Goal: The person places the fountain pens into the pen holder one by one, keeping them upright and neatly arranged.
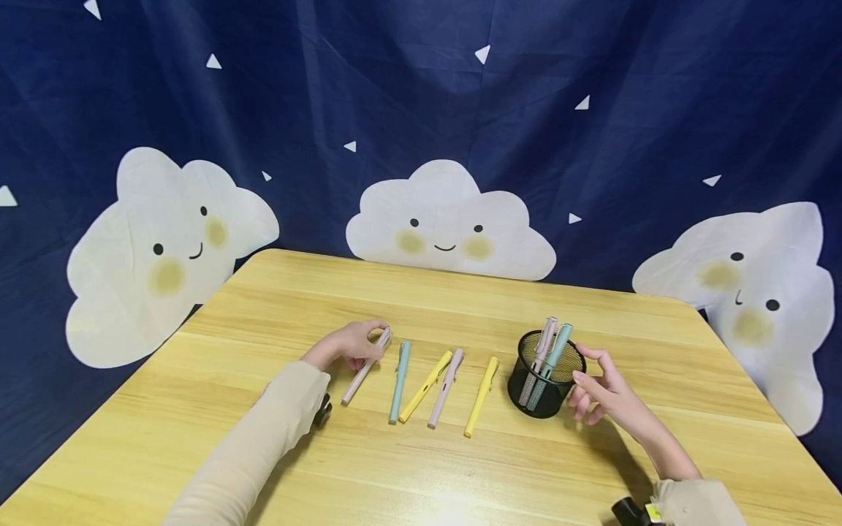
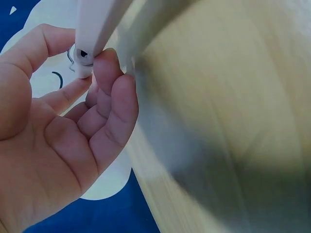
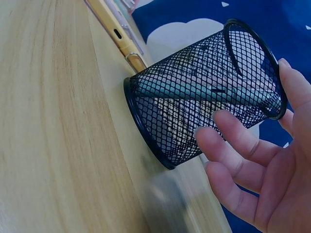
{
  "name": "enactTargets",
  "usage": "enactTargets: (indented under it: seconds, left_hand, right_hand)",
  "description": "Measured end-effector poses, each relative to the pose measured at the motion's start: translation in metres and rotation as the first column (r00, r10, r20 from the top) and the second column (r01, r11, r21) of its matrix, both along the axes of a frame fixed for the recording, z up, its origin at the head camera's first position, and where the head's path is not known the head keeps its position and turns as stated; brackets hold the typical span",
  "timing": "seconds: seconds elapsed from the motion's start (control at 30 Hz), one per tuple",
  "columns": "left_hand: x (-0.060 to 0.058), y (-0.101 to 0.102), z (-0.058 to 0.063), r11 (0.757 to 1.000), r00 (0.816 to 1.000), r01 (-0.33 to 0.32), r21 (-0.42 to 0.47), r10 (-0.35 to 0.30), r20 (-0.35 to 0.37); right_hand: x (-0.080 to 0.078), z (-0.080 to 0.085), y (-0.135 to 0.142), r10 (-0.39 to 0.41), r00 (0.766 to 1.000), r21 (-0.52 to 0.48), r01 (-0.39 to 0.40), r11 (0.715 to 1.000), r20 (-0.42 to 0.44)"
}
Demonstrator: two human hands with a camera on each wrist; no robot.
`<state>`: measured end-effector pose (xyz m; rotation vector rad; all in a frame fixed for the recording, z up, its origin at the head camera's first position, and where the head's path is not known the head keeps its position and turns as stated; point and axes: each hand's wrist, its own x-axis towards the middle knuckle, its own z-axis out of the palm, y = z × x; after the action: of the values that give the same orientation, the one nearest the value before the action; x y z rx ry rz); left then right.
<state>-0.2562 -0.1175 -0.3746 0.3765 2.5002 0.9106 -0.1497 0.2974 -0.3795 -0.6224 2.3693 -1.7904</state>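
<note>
My left hand [image 1: 351, 342] pinches a pale pink pen [image 1: 357, 383] near its upper end, at the left of the row of pens. In the left wrist view the pen [image 2: 99, 22] sits between thumb and fingertips, its far part cut off by the frame. At the right, my right hand [image 1: 608, 391] holds the rim of a black mesh pen holder [image 1: 549, 402] between thumb and index finger. The other fingers are bent beside its wall in the right wrist view. Inside the upright holder lean a pink pen [image 1: 545, 337] and a teal pen [image 1: 559, 345].
Between the hands lie a teal pen [image 1: 399, 383], a yellow pen [image 1: 426, 387], another pink pen [image 1: 446, 389] and a second yellow pen [image 1: 482, 397]. They rest on a wooden table [image 1: 316, 285]. A dark blue curtain [image 1: 421, 88] with clouds hangs behind its far edge.
</note>
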Motion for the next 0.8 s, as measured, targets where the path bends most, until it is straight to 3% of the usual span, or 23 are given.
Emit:
enactTargets:
  seconds: [0.8]
  left_hand:
    - [0.0003, 0.0054, 0.0042, 0.997, 0.999, -0.034, 0.073, 0.036, -0.032]
  right_hand:
    - [0.0009, -0.0001, -0.0014, -0.005, 1.000, -0.004, 0.005, 1.000, 0.005]
